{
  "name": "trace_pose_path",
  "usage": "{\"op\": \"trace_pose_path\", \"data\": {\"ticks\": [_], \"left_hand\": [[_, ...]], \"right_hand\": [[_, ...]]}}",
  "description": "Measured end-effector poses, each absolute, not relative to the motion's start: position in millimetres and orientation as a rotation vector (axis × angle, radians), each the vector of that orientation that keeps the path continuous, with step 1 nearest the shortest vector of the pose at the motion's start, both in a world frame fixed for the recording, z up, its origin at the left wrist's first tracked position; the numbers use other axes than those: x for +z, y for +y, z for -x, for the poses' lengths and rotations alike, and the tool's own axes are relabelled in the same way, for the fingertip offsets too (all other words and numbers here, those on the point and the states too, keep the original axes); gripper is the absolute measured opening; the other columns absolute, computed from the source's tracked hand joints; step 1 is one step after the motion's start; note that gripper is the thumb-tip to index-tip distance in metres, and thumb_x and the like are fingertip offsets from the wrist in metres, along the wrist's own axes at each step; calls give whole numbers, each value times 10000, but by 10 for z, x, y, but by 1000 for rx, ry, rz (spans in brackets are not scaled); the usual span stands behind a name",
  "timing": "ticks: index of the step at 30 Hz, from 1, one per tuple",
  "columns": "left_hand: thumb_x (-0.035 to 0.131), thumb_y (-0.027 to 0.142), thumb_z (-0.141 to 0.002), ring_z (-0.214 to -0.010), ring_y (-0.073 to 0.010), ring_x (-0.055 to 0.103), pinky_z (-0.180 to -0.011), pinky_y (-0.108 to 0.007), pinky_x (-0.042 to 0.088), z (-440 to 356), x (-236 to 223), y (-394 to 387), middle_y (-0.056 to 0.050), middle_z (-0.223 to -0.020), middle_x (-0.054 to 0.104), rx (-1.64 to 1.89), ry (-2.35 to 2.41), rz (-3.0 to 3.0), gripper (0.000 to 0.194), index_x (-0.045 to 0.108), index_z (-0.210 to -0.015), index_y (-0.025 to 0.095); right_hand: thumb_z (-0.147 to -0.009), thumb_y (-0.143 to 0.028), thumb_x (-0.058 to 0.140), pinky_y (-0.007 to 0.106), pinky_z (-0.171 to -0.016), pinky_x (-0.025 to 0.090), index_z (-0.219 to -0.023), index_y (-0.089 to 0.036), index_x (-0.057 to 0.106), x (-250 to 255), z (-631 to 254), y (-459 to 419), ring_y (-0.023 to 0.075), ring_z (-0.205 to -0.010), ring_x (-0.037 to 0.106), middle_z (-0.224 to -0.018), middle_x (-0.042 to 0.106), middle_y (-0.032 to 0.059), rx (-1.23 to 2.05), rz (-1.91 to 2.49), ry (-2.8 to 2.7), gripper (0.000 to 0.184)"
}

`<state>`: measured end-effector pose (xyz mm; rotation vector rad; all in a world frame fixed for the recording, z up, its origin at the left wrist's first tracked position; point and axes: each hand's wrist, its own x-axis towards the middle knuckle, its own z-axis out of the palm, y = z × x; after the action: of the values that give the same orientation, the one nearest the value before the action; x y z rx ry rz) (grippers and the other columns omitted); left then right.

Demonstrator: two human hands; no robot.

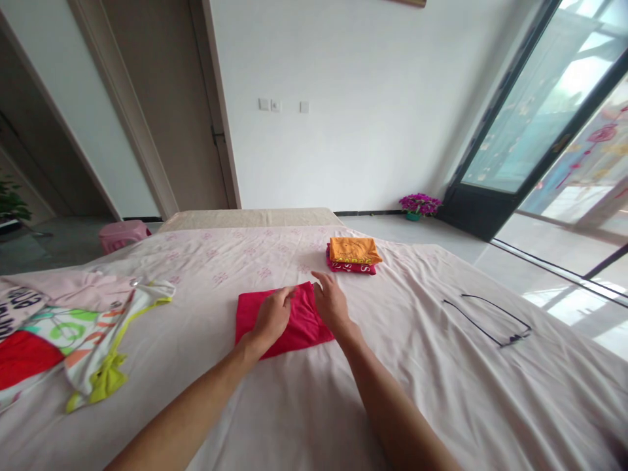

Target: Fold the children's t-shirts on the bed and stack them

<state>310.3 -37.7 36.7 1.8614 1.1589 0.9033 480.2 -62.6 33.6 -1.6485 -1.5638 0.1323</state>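
A red folded garment (301, 320) lies flat on the pale bedsheet in front of me. My left hand (273, 315) rests over its middle, fingers stretched forward and holding nothing visible. At the garment's right edge is my right hand (332, 304), its index finger pointing out to the left and its other fingers partly hidden. Just beyond, a small stack has an orange folded garment (353, 250) with yellow lettering on top and a red folded garment (354, 267) with white lettering beneath.
Loose clothes (73, 330) in several colours are heaped at the left. A pair of glasses (513, 338) lies on the bedsheet (417, 392) at the right. Past the bed stand a pink stool (123, 235) and a pot of magenta flowers (420, 204).
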Motion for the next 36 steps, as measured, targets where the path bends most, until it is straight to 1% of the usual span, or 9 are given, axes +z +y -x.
{"op": "trace_pose_path", "data": {"ticks": [3,7,12,18,23,26,31,33,36], "left_hand": [[415,210,-944,-1309,-258,521,-1141,-445,348,-2861,185,-380,-151,-1360,610,858,1298,-2336,411,599,-1305,145],[433,382,-960,-1407,-340,396,-1163,-552,264,-2654,-117,-453,-178,-1490,475,582,1533,-2609,518,520,-1413,144],[406,551,-942,-1467,-333,286,-1182,-559,195,-2435,-252,-523,-159,-1576,344,470,1566,-2702,662,391,-1509,210],[405,548,-942,-1468,-356,272,-1151,-586,227,-2165,-312,-514,-186,-1587,312,506,1688,-2597,647,422,-1489,203],[437,349,-940,-1406,-324,393,-1162,-472,277,-2034,-288,-412,-258,-1484,443,797,1791,-2229,561,475,-1409,44],[500,255,-881,-1359,-277,464,-1123,-392,348,-1994,-196,-320,-229,-1453,491,963,1713,-1713,539,466,-1384,62],[603,299,-808,-1043,-239,681,-819,-302,532,-1965,-31,-323,-173,-1194,687,911,1539,-1328,508,529,-1266,92],[662,330,-755,-864,-226,713,-683,-279,534,-1953,45,-377,-128,-1014,744,854,1488,-1293,480,590,-1173,106],[715,366,-679,-704,-208,694,-580,-263,499,-1947,166,-458,-81,-829,752,762,1353,-1217,446,650,-1046,121]], "right_hand": [[-958,-216,376,378,-1149,316,-1423,-143,492,276,-4500,-673,220,-1374,421,-1456,510,119,70,1610,-1861,485],[-1001,-377,385,443,-1194,216,-1489,-142,414,-3,-4367,-695,251,-1462,284,-1557,377,128,7,1716,-2127,541],[-1007,-476,336,475,-1199,150,-1523,-168,360,-151,-4587,-638,258,-1490,207,-1597,292,107,-58,1961,-2140,602],[-1007,-438,308,506,-1180,157,-1534,-155,331,-88,-4756,-600,277,-1482,225,-1601,282,102,-32,2167,-2003,599],[-1009,-385,328,493,-1201,65,-1492,-111,407,9,-4640,-668,267,-1499,171,-1591,290,141,-208,2147,-1961,561],[-1019,-422,317,462,-1213,59,-1501,-124,396,44,-4486,-723,252,-1505,151,-1602,267,124,-229,1955,-2070,572],[-1010,-476,370,448,-1210,159,-1525,-191,356,-21,-4306,-774,243,-1487,225,-1591,309,90,-27,1688,-2283,589],[-1007,-477,387,463,-1206,175,-1512,-210,384,-40,-4277,-783,249,-1476,256,-1574,349,86,18,1701,-2285,571],[-999,-468,415,490,-1209,142,-1515,-198,376,-23,-4244,-801,261,-1489,213,-1590,309,101,-7,1681,-2277,583]]}}
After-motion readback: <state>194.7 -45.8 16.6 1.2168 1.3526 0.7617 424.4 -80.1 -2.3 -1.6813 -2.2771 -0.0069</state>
